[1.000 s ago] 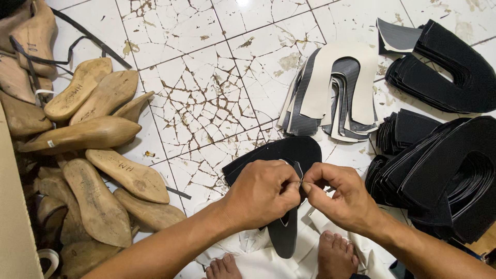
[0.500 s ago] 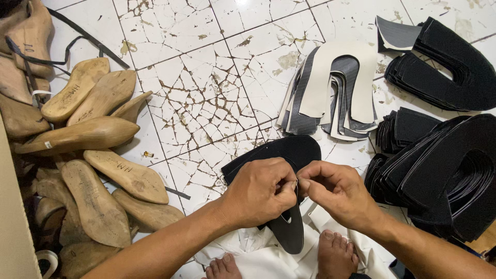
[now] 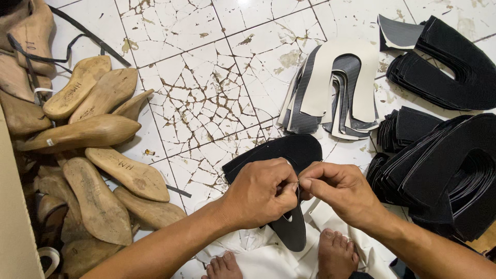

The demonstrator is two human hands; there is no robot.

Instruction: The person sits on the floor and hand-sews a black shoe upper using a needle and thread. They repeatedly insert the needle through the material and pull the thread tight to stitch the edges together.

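Black shoe upper piece (image 3: pixel 289 155) pinched between both hands, left (image 3: pixel 261 194) and right (image 3: pixel 338 191), beside wooden lasts (image 3: pixel 98 170).

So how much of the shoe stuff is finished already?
Done, by the look of it: the cutting, since stacks of black cut pieces and a pale U-shaped stack lie on the tiled floor. In hand: the left hand and right hand pinch one black shoe piece together. Left, probably most of it: the wooden shoe forms lie bare.
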